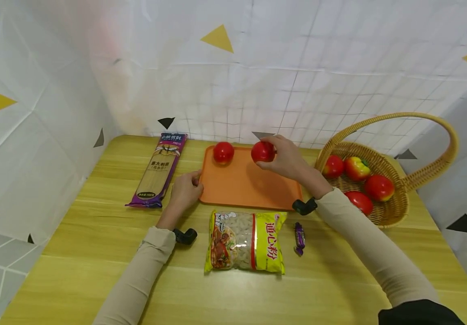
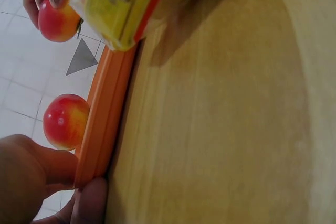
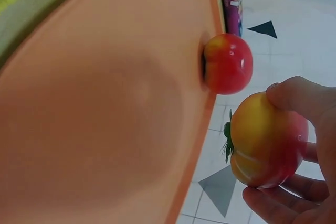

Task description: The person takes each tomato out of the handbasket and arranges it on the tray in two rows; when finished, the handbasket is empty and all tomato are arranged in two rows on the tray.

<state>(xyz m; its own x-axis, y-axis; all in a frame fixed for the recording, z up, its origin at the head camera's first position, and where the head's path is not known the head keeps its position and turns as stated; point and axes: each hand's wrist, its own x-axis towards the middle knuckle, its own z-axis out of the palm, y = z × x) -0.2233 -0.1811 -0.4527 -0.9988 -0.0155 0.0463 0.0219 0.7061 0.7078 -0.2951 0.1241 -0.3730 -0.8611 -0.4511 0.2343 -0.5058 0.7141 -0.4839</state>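
My right hand [image 1: 285, 158] holds a red and yellow tomato [image 3: 269, 140] between thumb and fingers, over the back of the orange tray [image 1: 249, 185]. Its green leafy stem end faces the tray in the right wrist view. A second tomato [image 1: 223, 153] sits on the tray near the back left corner. At the tray's left edge, my left hand [image 1: 185, 192] pinches the rim; the left wrist view shows the thumb [image 2: 55, 166] on the upper side and a finger beneath.
A yellow bag of pasta [image 1: 243, 241] lies in front of the tray, beside a purple wrapped candy [image 1: 299, 239]. To the left lies a purple spaghetti pack [image 1: 158, 171]. The wicker basket [image 1: 400, 203] at the right holds several red fruits, its tall handle [image 1: 404, 114] arching up.
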